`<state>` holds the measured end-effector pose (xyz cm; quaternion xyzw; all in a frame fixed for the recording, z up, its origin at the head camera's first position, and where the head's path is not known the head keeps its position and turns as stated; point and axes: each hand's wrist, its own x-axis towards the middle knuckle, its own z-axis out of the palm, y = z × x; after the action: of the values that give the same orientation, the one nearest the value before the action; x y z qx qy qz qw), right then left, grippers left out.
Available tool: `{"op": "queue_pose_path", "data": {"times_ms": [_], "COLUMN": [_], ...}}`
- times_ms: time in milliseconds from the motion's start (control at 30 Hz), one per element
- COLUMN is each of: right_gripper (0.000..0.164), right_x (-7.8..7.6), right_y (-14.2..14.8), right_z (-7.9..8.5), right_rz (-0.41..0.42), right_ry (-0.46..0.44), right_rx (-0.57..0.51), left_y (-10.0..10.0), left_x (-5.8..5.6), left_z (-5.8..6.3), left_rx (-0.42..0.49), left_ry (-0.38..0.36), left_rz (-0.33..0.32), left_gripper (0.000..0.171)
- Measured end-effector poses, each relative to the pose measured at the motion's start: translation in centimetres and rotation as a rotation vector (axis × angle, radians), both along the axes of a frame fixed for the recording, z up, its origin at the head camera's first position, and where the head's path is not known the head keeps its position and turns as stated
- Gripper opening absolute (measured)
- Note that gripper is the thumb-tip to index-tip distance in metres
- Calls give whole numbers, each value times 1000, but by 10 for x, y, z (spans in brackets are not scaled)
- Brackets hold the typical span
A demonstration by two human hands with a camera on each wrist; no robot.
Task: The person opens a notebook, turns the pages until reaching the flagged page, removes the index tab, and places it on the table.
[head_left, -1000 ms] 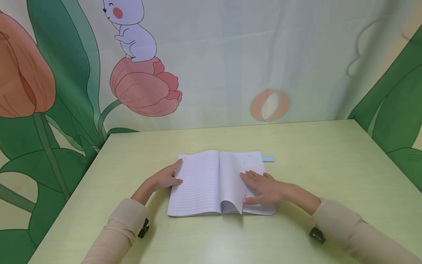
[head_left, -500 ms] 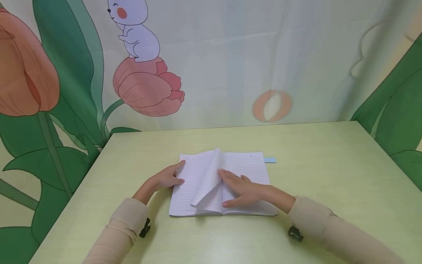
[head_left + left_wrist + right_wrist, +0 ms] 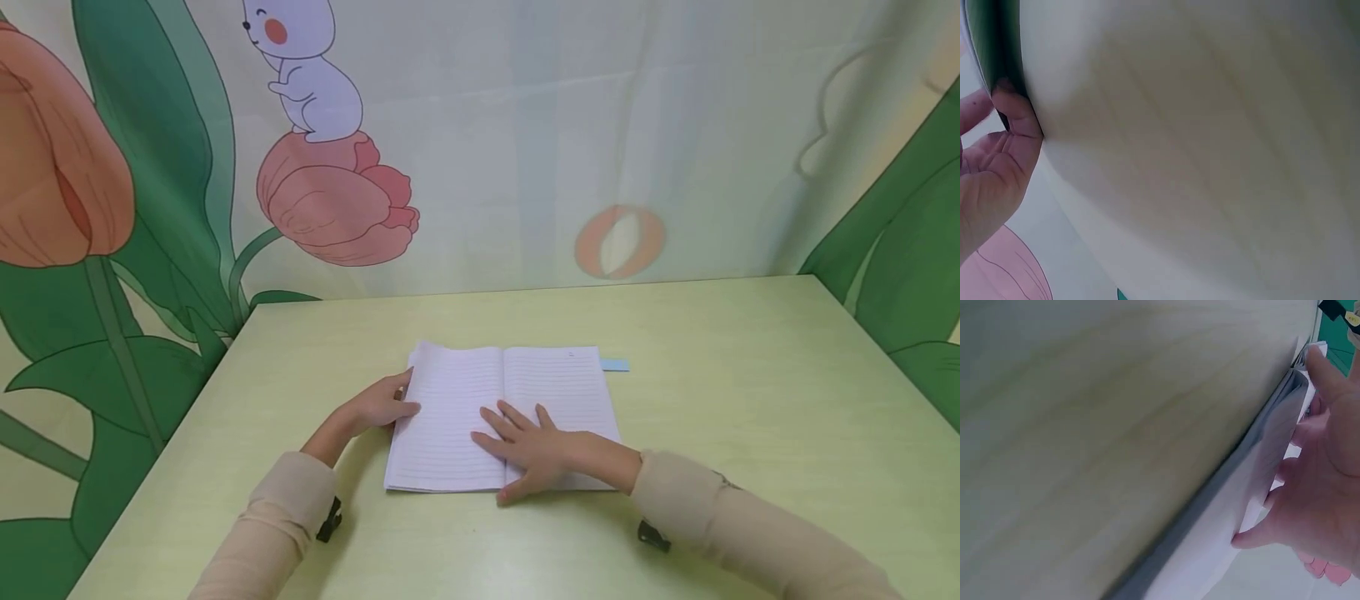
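Note:
A lined notebook lies spread wide on the table, and a blue tab sticks out at its upper right. My left hand grips the left edge, thumb over the page. In the left wrist view, fingers of the left hand curl beneath the dark green cover. Across the centre fold, my right hand rests with fingers spread over the pages, thumb at the bottom edge. The right wrist view has the right hand flat along the notebook, beside its page edges.
The pale wooden table extends around the notebook on all sides. Behind it hangs a printed cloth with tulips and a white animal. A dark clip-like device sits under the left cuff, another under the right.
A page turned from the right side over to the left and now lies nearly flat. My right hand moved left with it and spread its fingers at the fold. The left hand stayed put.

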<state>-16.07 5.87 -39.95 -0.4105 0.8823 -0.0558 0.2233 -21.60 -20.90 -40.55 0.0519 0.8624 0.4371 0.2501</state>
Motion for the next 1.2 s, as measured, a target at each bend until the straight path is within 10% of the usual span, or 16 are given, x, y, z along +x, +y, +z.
{"op": "queue_pose_path", "data": {"times_ms": [567,1200], "right_gripper": [77,73], "right_x": [-67,-74], "right_y": [84,95], "right_z": [-9,-15], "right_rz": [-481,-509], "right_ry": [171,173], "right_rx": [-112,-63], "left_y": [0,2], "left_x": [-3,-3], "left_z": [-3,-1], "left_rx": [-111,-149], "left_ry": [55,53], "left_rz": [-2,1], "left_gripper": [84,81]}}
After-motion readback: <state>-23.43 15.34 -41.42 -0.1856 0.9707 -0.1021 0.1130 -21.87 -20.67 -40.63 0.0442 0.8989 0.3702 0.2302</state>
